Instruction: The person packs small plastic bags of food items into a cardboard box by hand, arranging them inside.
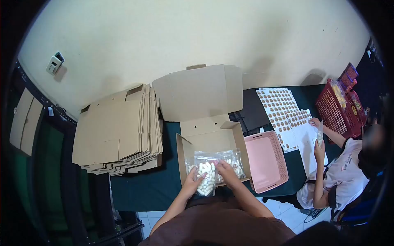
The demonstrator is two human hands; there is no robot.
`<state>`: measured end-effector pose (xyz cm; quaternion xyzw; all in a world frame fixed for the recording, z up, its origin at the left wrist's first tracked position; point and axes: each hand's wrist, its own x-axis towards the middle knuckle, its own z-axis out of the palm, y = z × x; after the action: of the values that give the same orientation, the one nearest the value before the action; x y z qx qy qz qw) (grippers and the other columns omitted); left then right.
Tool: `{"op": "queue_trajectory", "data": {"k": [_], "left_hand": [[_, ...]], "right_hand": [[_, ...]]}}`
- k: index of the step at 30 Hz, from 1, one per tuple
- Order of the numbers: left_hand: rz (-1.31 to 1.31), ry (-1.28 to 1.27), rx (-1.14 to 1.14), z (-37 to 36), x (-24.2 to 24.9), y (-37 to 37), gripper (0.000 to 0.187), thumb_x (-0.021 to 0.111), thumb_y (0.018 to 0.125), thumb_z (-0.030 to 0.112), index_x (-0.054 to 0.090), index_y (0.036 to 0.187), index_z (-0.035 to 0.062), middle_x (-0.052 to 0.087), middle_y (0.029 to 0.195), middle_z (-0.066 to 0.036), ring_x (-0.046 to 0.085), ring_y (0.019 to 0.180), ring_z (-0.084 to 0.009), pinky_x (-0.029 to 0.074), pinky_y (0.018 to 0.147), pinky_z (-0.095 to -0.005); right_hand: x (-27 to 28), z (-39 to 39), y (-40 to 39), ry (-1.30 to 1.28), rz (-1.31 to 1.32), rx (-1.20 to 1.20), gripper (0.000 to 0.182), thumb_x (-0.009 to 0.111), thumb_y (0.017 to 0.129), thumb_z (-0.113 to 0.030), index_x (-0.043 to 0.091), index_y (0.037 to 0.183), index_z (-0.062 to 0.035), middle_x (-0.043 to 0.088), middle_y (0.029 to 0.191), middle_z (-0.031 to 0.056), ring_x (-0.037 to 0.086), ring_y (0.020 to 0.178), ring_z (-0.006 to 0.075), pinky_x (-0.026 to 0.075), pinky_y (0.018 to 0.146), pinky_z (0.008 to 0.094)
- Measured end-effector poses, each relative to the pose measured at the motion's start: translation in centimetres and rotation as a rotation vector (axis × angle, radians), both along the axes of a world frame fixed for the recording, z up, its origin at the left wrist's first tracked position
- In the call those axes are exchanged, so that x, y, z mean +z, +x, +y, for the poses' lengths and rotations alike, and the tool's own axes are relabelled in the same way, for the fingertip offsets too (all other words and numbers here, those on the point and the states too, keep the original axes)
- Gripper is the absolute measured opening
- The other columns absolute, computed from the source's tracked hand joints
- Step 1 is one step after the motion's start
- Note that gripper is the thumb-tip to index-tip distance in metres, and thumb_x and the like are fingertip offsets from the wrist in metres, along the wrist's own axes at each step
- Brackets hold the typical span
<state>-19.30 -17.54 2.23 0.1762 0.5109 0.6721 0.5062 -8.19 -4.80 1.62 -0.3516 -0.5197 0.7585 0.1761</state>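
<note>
A clear zip bag (pixel 206 179) full of small white, capsule-like pieces is held upright over the near edge of an open cardboard box (pixel 201 141). My left hand (pixel 192 180) grips the bag's left side, thumb on the front. At its upper right, my right hand (pixel 226 172) is closed on the same bag. Behind it, similar filled bags (pixel 237 164) stand along the near side inside the box. The box's lid (pixel 199 92) is raised at the back, leaning toward the wall.
Flattened cardboard boxes (pixel 111 131) are stacked at left. A pink basket (pixel 266 162) stands right of the box, near sheets of round stickers (pixel 283 112). At far right, a co-worker (pixel 338 174) holds a small bag (pixel 319 135) beside a dark red basket (pixel 332 104).
</note>
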Motion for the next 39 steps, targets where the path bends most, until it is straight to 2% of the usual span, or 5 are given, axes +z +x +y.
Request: {"op": "queue_trajectory", "data": {"k": [5, 16, 23, 24, 39], "left_hand": [[0.321, -0.045, -0.394, -0.5, -2.7, -0.6, 0.057, 0.067, 0.075, 0.001, 0.039, 0.124, -0.0043, 0.050, 0.117, -0.013, 0.046, 0.110, -0.0169, 0.037, 0.094, -0.0287], [0.068, -0.021, 0.293, -1.2, -0.2, -5.9, 0.042, 0.066, 0.077, 0.003, 0.049, 0.115, 0.0004, 0.058, 0.097, -0.009, 0.057, 0.083, -0.0109, 0.048, 0.070, -0.0222], [0.179, -0.098, 0.113, -1.3, -2.6, -6.1, 0.032, 0.064, 0.082, 0.014, 0.055, 0.110, 0.0031, 0.057, 0.097, -0.005, 0.053, 0.076, -0.0064, 0.042, 0.061, -0.0186], [0.129, -0.125, 0.084, -1.1, -0.8, -5.8, 0.034, 0.058, 0.086, 0.019, 0.050, 0.115, 0.0040, 0.056, 0.105, -0.004, 0.055, 0.093, -0.0117, 0.046, 0.080, -0.0250], [-0.097, -0.104, 0.186, 9.0, -9.3, -13.3, 0.034, 0.045, 0.090, 0.021, 0.046, 0.123, 0.0140, 0.046, 0.121, -0.001, 0.046, 0.104, -0.0138, 0.034, 0.092, -0.0293]], "right_hand": [[1.1, 2.5, 1.2, 0.151, 0.062, -0.186, 0.021, 0.060, 0.084, -0.018, 0.064, 0.085, 0.0021, 0.062, 0.079, 0.0033, 0.053, 0.075, 0.0084, 0.041, 0.070, 0.0224], [-1.4, 3.3, 3.7, 0.203, -0.229, 0.237, 0.026, 0.063, 0.080, -0.024, 0.065, 0.082, 0.0017, 0.062, 0.076, 0.0029, 0.055, 0.068, 0.0092, 0.043, 0.065, 0.0229], [-2.3, 2.9, 3.0, -0.120, -0.037, 0.111, 0.022, 0.058, 0.085, -0.017, 0.060, 0.099, 0.0000, 0.063, 0.082, 0.0060, 0.061, 0.076, 0.0131, 0.047, 0.065, 0.0245], [-3.0, 3.5, 3.0, -0.054, -0.038, 0.046, 0.023, 0.057, 0.085, -0.015, 0.059, 0.100, 0.0014, 0.063, 0.084, 0.0064, 0.061, 0.077, 0.0119, 0.048, 0.066, 0.0233], [-7.8, 6.8, -3.1, 0.238, -0.170, -0.037, 0.018, 0.054, 0.086, -0.013, 0.059, 0.098, -0.0006, 0.063, 0.080, 0.0060, 0.057, 0.067, 0.0116, 0.046, 0.060, 0.0247]]}}
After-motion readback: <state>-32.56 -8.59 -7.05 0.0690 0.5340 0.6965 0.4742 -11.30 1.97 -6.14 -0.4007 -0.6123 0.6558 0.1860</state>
